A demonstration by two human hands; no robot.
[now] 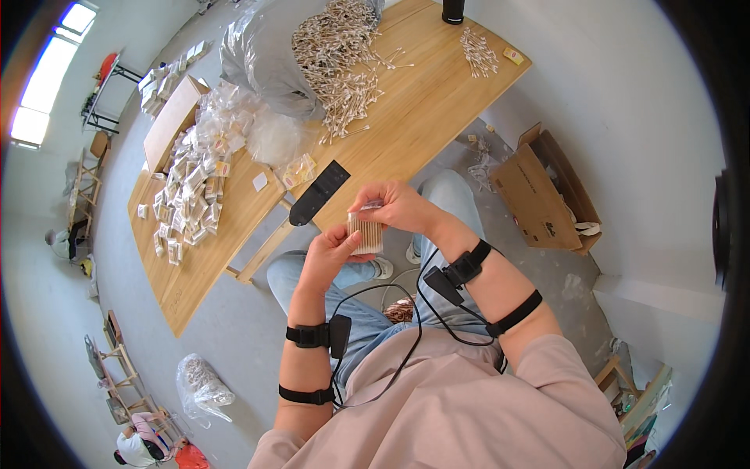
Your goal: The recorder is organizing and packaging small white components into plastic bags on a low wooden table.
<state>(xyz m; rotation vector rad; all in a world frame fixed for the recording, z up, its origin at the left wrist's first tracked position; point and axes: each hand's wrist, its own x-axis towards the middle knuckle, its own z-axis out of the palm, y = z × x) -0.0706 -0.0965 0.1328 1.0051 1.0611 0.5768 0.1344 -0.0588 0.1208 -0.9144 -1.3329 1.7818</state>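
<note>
A small pack of cotton swabs [366, 237], its sticks lined up side by side, is held over my lap in front of the table edge. My left hand [322, 256] grips it from the left and below, thumb across its front. At the pack's upper end, my right hand [400, 209] pinches what looks like the clear plastic opening; its fingertips are partly hidden. Beyond my hands, a black flat strip [320, 192] lies at the table's near edge, beside flat plastic bags with yellow print [298, 170]. Loose cotton swabs [336, 66] are heaped farther back, spilling from a big clear bag [262, 59].
Filled swab packs [187, 199] pile up on the left of the wooden table [426, 78]. A smaller swab pile [479, 53] and a black cylinder [453, 11] are far right. An open cardboard box [539, 195] stands on the floor. Cables [418, 313] hang from my arm straps.
</note>
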